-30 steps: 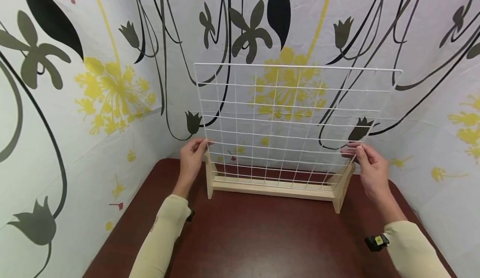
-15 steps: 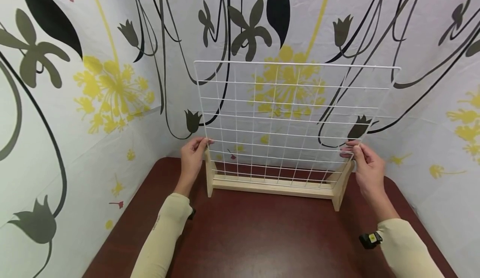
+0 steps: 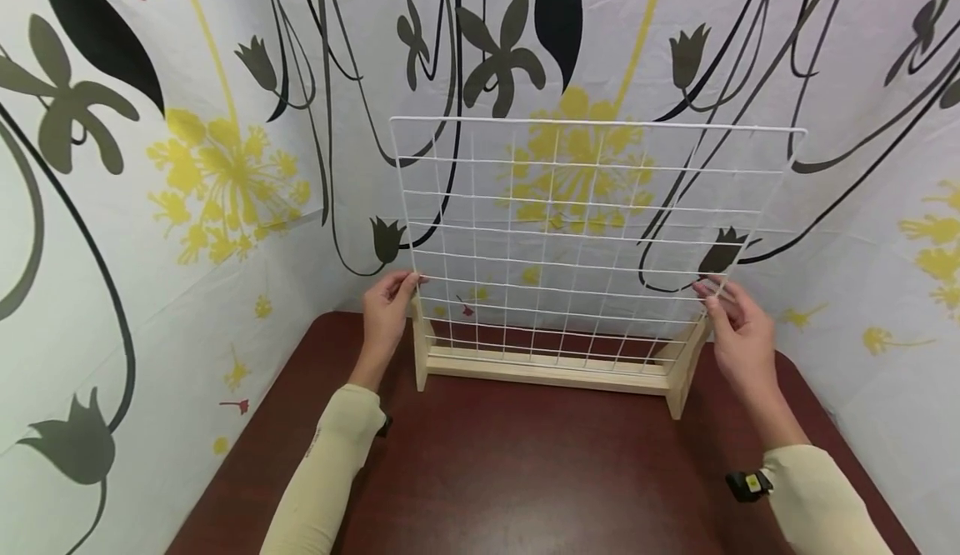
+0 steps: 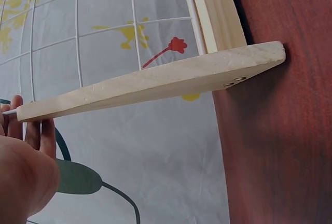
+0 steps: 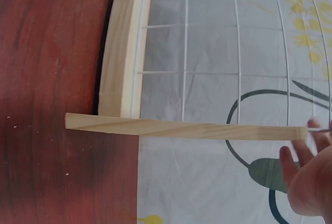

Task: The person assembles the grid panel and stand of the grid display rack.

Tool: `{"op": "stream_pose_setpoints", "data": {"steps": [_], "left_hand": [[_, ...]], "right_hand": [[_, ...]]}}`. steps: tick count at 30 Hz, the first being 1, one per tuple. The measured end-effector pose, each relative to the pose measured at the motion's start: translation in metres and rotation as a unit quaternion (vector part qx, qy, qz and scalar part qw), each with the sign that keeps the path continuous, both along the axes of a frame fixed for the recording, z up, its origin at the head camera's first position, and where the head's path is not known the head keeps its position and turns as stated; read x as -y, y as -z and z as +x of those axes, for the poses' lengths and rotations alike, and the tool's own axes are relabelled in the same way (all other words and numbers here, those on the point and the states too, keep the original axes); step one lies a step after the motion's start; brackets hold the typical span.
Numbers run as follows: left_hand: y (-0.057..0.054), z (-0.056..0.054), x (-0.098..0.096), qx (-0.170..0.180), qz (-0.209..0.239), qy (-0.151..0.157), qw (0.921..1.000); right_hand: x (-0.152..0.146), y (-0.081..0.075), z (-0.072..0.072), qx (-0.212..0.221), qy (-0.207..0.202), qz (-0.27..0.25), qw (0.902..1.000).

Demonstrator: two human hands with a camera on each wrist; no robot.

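Observation:
A white wire grid panel stands upright, leaning back, in a pale wooden stand with two side pieces. My left hand pinches the panel's left edge wire just above the left side piece. At the opposite edge, my right hand holds the wire between thumb and fingers, right over the top of the right side piece. The panel's lower edge lies along the stand's crossbar. In the left wrist view, screw heads show on the side piece's outer face.
The stand rests on a dark red-brown table with rounded far corners. White cloth walls with a plant print rise close behind it and on both sides. Black devices sit at both sleeve cuffs.
The right hand shifts slightly left, then back right at the panel's edge. The left hand stays at its edge, and the panel and stand keep nearly the same place.

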State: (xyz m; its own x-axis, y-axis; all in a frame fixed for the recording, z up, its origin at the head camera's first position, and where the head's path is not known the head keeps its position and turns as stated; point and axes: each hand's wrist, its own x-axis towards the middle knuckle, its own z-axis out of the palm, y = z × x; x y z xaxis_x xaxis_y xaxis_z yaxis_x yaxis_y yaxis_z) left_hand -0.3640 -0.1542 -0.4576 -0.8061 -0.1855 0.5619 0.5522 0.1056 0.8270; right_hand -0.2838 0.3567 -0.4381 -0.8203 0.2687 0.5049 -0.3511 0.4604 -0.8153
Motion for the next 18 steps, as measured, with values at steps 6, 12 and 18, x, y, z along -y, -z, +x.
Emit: {"op": "stream_pose_setpoints", "data": {"steps": [6, 12, 18], "left_hand": [[-0.002, -0.003, -0.001, 0.007, 0.002, -0.001, 1.0], [-0.003, -0.001, -0.001, 0.014, 0.009, -0.002, 0.9999], [-0.005, 0.0, -0.002, 0.012, -0.013, -0.015, 0.9997]], "right_hand": [[0.006, 0.001, 0.017, 0.069, 0.056, 0.034, 0.9955], [0.013, 0.003, 0.039, 0.111, 0.112, 0.078, 0.9844], [0.017, 0.013, 0.056, 0.125, 0.084, 0.102, 0.9833]]}}
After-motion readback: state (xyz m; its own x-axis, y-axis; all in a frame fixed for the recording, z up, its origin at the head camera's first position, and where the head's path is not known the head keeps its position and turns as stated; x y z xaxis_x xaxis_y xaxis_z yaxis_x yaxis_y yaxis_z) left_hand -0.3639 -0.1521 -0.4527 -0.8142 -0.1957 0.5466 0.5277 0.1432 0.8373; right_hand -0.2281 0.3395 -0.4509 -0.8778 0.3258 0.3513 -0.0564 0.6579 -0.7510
